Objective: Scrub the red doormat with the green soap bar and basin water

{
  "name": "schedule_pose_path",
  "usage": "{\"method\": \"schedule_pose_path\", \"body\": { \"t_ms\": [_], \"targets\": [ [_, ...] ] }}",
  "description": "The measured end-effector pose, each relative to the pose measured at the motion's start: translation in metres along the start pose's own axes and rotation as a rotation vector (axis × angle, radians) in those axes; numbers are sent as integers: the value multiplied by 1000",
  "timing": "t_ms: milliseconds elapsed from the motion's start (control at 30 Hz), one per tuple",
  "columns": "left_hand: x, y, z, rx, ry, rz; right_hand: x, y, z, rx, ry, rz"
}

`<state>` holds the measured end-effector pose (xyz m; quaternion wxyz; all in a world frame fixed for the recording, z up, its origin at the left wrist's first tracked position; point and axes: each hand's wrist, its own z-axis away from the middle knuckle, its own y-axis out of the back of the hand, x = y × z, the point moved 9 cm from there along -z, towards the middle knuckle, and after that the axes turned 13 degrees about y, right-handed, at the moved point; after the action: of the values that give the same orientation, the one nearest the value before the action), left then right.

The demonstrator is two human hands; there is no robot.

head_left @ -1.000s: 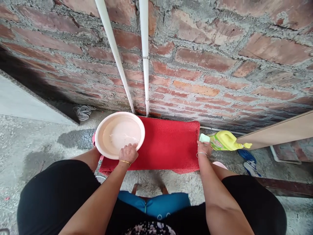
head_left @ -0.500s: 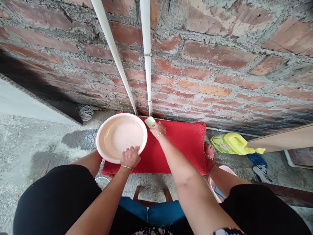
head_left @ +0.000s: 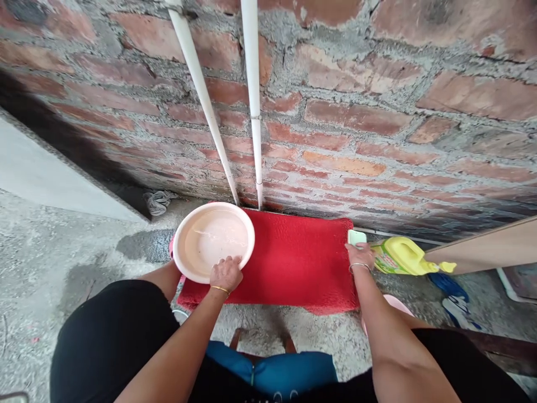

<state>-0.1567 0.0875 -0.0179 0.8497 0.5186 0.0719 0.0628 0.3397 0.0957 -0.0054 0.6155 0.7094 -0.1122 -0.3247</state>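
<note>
A pale pink plastic basin (head_left: 188,224) with water in it stands at the left end of a red mat (head_left: 289,252). My left hand (head_left: 226,273) is closed over the basin's near right rim, some fingers hidden inside. At the mat's far right corner, my right hand (head_left: 361,256) grips a small pale green rectangular box (head_left: 357,238), which looks like a soap dish. What lies inside the box is too small to tell. Just right of that hand lies a yellow jug of liquid (head_left: 403,255), its pump spout pointing right.
A brick wall (head_left: 344,112) with two white pipes (head_left: 254,112) rises behind the mat. A grey rag (head_left: 158,202) lies by the wall at left. A pink tub (head_left: 397,304) is partly hidden by my right forearm. Blue-and-white cloth or footwear (head_left: 455,299) lies at right.
My right hand has moved right across the mat with the pale green box, from beside the basin to near the jug. My left hand stays on the rim; the water now shows ripples.
</note>
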Motion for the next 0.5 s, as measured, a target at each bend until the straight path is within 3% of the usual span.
{"method": "schedule_pose_path", "body": {
  "t_ms": [100,233,333,433,500],
  "targets": [
    [-1,1,1,0,3,1,-64,-29,24,-74,113,-79],
    [-2,-1,0,4,-1,9,-205,-80,74,-243,506,-151],
    [-1,-3,-1,4,-4,12,-282,-108,113,-373,743,-120],
    [-2,-5,-2,-6,11,12,-301,-121,128,-443,842,-64],
    [-3,-5,-3,-15,16,15,-278,-117,116,-434,822,-30]
  ]
}}
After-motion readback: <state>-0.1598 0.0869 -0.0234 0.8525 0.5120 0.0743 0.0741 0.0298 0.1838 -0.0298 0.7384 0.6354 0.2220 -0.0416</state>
